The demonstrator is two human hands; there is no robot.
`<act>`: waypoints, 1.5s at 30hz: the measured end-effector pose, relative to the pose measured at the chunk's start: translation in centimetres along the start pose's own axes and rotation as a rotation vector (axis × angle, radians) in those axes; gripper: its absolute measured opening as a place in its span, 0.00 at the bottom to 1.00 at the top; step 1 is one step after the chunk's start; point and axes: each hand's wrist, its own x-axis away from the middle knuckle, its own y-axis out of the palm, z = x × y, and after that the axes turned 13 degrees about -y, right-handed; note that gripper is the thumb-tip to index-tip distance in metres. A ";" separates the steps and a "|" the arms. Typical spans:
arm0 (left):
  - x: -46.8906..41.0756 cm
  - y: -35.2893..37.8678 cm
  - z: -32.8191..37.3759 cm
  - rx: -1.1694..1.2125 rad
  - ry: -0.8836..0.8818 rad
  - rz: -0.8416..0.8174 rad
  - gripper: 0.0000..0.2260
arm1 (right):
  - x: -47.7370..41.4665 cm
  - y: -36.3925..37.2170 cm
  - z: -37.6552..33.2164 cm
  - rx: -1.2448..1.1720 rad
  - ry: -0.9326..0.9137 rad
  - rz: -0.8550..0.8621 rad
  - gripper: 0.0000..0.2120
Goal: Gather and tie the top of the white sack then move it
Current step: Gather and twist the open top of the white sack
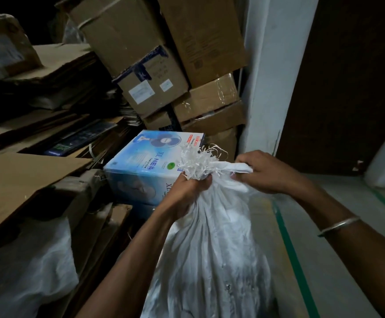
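Neck [213, 195] of the white sack [209, 249] is clamped in my left hand [186, 191], just under the frayed top [198, 161]. The sack stands upright on the floor [338, 226], its long axis rising straight toward me, between the flattened cardboard [26, 180] and the green line [287, 237]. My right hand [269, 173], just beside on the right, pinches a loose fold [237, 168]. The hands are near, not touching. I judge the right must wrap that fold round the neck.

The crinkled white woven-plastic sack [209, 237] looks faintly shiny, its top frayed into rough strands. At eleven o'clock the blue cardboard fan box [145, 161] is glossy; the brown corrugated cardboard boxes [122, 31] at twelve o'clock are matt, the slim metal bangle [339, 226] at three o'clock smooth.
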 end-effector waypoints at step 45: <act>0.0 0.3 0.9 -0.097 0.048 0.089 0.17 | -1.9 8.5 -3.8 -0.916 0.063 0.663 0.15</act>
